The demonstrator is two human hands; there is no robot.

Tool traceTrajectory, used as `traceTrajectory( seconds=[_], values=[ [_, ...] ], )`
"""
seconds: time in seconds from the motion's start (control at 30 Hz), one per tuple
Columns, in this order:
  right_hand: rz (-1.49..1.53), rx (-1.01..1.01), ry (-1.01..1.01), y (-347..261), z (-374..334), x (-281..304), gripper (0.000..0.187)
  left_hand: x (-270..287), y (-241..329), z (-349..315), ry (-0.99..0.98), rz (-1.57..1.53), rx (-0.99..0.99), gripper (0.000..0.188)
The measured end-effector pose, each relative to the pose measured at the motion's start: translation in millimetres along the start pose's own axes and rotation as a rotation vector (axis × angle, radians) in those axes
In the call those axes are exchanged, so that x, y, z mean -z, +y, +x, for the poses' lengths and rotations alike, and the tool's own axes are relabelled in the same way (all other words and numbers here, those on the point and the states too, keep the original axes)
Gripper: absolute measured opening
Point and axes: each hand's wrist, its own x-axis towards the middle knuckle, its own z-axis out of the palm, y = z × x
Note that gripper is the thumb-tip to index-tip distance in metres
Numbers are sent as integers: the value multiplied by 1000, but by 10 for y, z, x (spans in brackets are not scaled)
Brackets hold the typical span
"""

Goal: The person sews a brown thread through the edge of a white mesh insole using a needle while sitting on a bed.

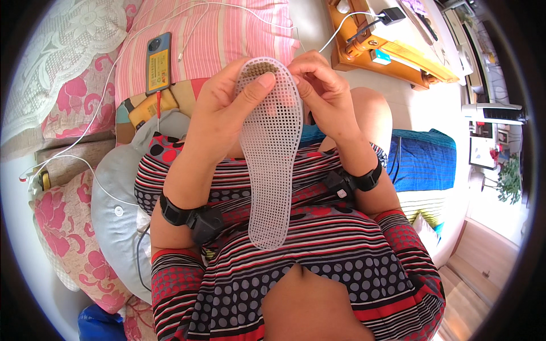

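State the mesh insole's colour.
The mesh insole is white with a brownish patch; best in head view.

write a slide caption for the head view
Left hand holding a white mesh insole, right hand at its edge, a brown patch at the wide end.

Left hand [222, 111]: fingers partly hidden behind white plastic-mesh insole-shaped sheet [270, 170], centre; glossy blue bundle [101, 324] cut off, lower left.
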Motion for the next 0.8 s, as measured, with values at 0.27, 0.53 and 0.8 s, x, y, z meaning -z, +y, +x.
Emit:
traceTrajectory(
  seconds=[0.27,0.53,0.8],
  values=[
    [48,-11,-2,21,1,-18,10,1,-10,1,-5,-16,0,18],
    [31,18,-12,23,4,-11,11,4,-8,0,-18,-28,7,19],
    [34,32,-4,22,4,-8,11,7,-16,3,-54,-73,28,19]
  ],
)
